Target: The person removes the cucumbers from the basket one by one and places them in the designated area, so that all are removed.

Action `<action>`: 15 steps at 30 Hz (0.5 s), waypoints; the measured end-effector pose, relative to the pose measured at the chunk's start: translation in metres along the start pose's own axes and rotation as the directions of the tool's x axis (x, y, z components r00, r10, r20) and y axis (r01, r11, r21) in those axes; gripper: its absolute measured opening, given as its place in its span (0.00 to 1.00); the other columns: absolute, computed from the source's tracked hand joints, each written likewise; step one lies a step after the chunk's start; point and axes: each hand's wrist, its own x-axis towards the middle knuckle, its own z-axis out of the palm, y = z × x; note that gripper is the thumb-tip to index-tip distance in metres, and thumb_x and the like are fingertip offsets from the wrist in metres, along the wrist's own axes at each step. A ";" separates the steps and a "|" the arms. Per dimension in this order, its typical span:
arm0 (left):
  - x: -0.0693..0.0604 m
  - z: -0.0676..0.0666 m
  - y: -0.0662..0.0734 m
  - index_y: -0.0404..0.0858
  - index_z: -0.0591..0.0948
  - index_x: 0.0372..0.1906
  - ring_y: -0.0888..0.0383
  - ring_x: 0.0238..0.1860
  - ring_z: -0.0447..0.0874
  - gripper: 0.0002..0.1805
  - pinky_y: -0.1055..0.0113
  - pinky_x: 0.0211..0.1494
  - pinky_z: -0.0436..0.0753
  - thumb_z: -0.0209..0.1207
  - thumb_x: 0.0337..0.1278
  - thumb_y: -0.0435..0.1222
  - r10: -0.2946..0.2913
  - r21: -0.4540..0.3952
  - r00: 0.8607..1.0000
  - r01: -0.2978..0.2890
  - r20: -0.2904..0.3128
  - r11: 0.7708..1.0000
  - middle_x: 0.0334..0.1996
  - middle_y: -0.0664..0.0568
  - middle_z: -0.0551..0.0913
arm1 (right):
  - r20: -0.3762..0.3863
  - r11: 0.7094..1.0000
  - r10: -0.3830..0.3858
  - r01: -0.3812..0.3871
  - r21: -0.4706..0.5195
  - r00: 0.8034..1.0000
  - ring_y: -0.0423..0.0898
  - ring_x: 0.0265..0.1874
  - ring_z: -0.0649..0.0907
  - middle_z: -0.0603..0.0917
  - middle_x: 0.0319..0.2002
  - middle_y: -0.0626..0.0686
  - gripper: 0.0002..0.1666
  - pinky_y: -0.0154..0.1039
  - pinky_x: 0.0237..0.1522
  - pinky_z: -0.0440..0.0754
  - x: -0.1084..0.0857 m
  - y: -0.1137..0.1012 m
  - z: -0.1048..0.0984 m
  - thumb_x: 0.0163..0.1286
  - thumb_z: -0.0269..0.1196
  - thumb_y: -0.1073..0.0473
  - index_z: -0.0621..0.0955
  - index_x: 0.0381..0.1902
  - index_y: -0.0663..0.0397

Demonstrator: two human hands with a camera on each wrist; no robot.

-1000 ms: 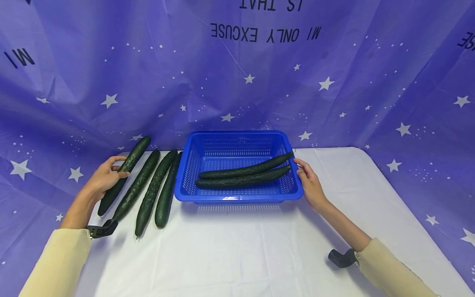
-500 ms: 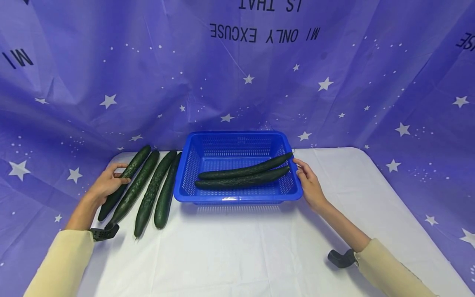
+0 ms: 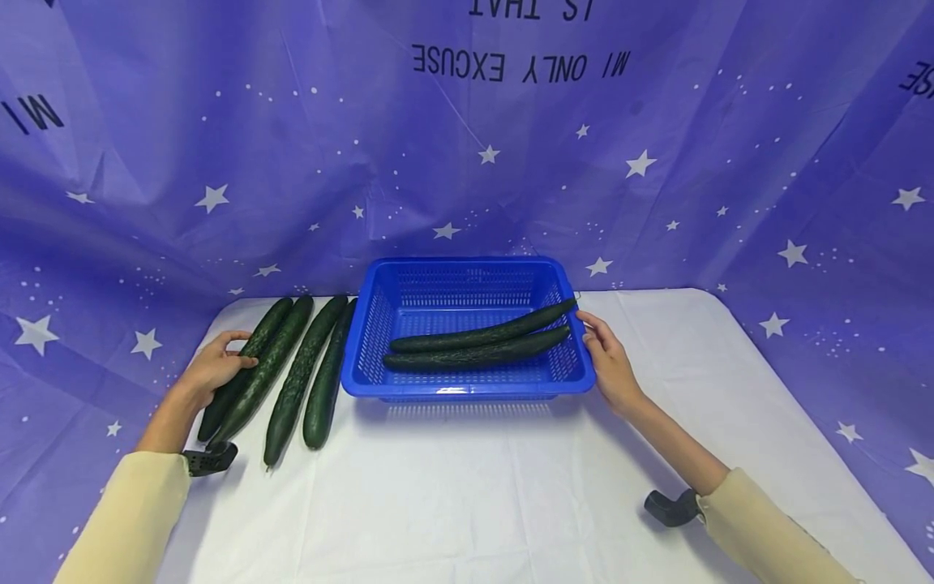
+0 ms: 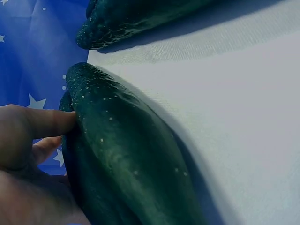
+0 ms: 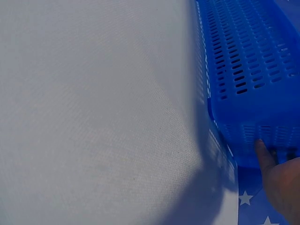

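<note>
Reaching forward in the head view, my left hand (image 3: 216, 365) grips the outermost cucumber (image 3: 266, 328), one of four left of the single basket (image 3: 467, 391); two cucumbers (image 3: 477, 335) lie inside it, and my right hand (image 3: 611, 365) grasps its right side. The left wrist view reveals pale specks dotting the neighbour cucumber (image 4: 133, 150), touching mine. Only the right wrist view shows my fingertip (image 5: 260, 146) against the basket's slotted outer end.

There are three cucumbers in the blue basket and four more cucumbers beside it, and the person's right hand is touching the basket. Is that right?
Not quite: the blue basket holds two cucumbers, not three, as the head view shows. The rest is right: four cucumbers are beside it, and the right hand touches the basket.
</note>
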 end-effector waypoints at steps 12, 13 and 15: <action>-0.002 0.005 -0.002 0.26 0.45 0.74 0.58 0.35 0.77 0.35 0.60 0.37 0.80 0.49 0.72 0.30 -0.050 -0.108 0.997 0.056 0.055 0.993 0.58 0.24 0.61 | -0.011 1.000 0.007 -0.007 -0.007 1.000 0.46 0.55 0.78 0.67 0.68 0.66 0.27 0.32 0.50 0.79 -0.001 0.000 0.000 0.84 0.41 0.60 0.60 0.76 0.61; -0.002 0.006 -0.002 0.26 0.45 0.74 0.59 0.35 0.77 0.35 0.60 0.37 0.80 0.49 0.72 0.30 -0.055 -0.115 0.997 0.061 0.058 0.991 0.58 0.24 0.60 | -0.011 1.000 0.007 -0.007 -0.008 1.000 0.46 0.55 0.77 0.67 0.68 0.66 0.27 0.32 0.51 0.79 -0.001 0.000 0.000 0.84 0.41 0.60 0.60 0.76 0.61; -0.002 0.007 -0.002 0.26 0.44 0.74 0.59 0.35 0.77 0.35 0.59 0.36 0.81 0.48 0.72 0.30 -0.059 -0.132 0.996 0.067 0.061 0.989 0.58 0.24 0.59 | -0.013 1.000 0.008 -0.008 -0.013 1.000 0.45 0.55 0.78 0.67 0.68 0.66 0.27 0.32 0.50 0.79 -0.001 0.000 0.001 0.84 0.41 0.60 0.60 0.76 0.60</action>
